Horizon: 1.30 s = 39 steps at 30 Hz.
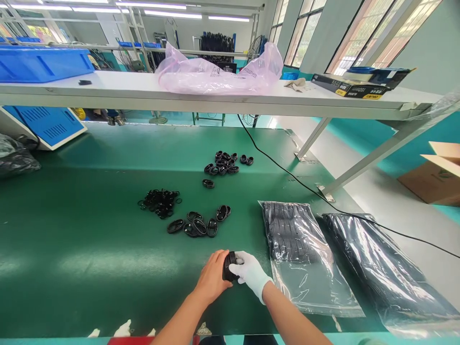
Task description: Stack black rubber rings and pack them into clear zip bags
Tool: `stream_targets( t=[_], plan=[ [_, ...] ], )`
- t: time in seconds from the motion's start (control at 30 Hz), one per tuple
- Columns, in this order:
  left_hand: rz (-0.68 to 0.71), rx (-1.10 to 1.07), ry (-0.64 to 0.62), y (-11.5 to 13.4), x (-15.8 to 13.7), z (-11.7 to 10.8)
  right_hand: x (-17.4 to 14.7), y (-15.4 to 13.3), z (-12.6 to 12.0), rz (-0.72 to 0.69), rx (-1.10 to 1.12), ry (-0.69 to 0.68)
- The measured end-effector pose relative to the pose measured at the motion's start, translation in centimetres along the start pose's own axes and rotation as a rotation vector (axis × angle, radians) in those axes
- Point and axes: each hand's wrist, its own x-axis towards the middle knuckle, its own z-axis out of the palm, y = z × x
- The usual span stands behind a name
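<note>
Between my two hands is a short stack of black rings [229,266], its ridged edges showing. My left hand [212,273], bare, is closed around the stack's left side with the thumb below. On the other side my right hand [249,274], in a white glove, pinches the stack with thumb and fingers. Beyond the hands lies a loose group of black oval rings [200,226] on the green table. To its left is a heap of thin black rings [161,203]. Farther back sit more black oval rings [223,163], with a single oval piece [208,183] in front.
At right lie a clear bag with rows of black rings [291,235] and another filled plastic bag [381,268]. A black cable [287,170] crosses the table [89,268]. A raised shelf [125,96] spans the back, bearing a blue bin [43,64] and pink plastic bag [223,76].
</note>
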Motion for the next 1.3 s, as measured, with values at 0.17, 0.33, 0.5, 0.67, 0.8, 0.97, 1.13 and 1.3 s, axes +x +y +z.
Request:
stream_targets(
  t=[0.17,0.33,0.5,0.67,0.8,0.97,1.13,1.3],
  plan=[
    [-0.028,-0.035,0.004,-0.2,-0.1,0.3,-0.5,-0.2,-0.1,-0.04,-0.035,0.008],
    [-0.031,-0.055,-0.004,-0.7,0.0,0.3,-0.9,-0.5,-0.3,-0.022,-0.073,0.033],
    [-0.037,-0.025,0.016,-0.7,0.3,0.7,-1.1,-0.8,-0.1,-0.064,-0.213,0.047],
    [-0.02,0.027,0.013,-0.3,-0.2,0.7,-1.3,-0.4,1.1,-0.201,-0.441,0.187],
    [0.067,0.007,0.035,-0.4,0.1,-3.1,-1.3,0.2,1.6,-0.19,-0.404,0.195],
    [-0.201,0.347,0.398,-1.4,3.5,-9.1,-1.6,0.3,1.6,-0.15,-0.352,0.202],
    [-0.116,0.52,0.285,-2.1,4.5,-10.1,-1.7,0.2,1.7,-0.136,-0.348,0.199],
    [-0.014,0.311,0.136,-2.3,1.4,-9.5,-1.7,0.1,1.7,-0.137,-0.369,0.208]
  ],
)
